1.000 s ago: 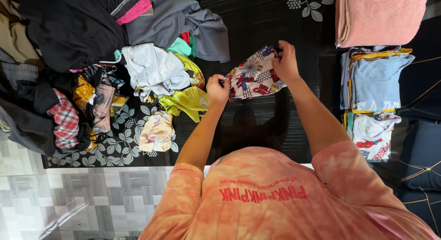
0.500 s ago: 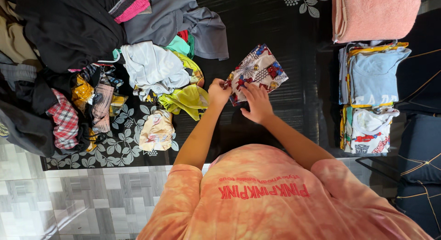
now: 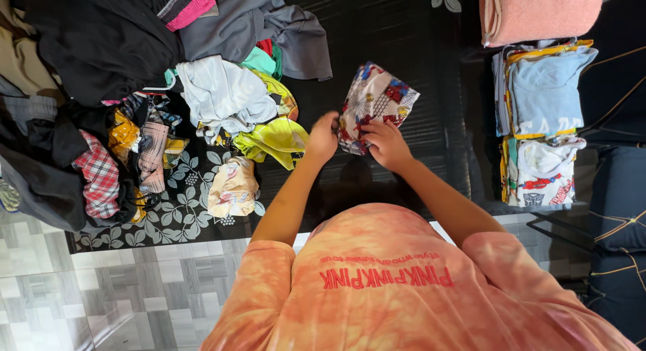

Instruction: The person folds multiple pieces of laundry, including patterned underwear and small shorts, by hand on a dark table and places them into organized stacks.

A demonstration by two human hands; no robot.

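A small white garment (image 3: 377, 99) with a red and blue print lies folded on the dark striped mat (image 3: 404, 35) in front of me. My left hand (image 3: 321, 137) pinches its near left edge. Beside it, my right hand (image 3: 385, 142) presses on the near right edge. Both hands sit close together at the garment's near side. My orange tie-dye shirt fills the bottom of the view.
A heap of unfolded clothes (image 3: 134, 89) covers the left side, with a yellow-green piece (image 3: 276, 139) closest to my left hand. At the right stand folded stacks (image 3: 542, 89) and a pink towel (image 3: 538, 11). Grey tiled floor (image 3: 101, 297) lies at the lower left.
My right hand came back from the garment's far corner to its near edge, folding it over. The garment now lies smaller and flatter on the mat.
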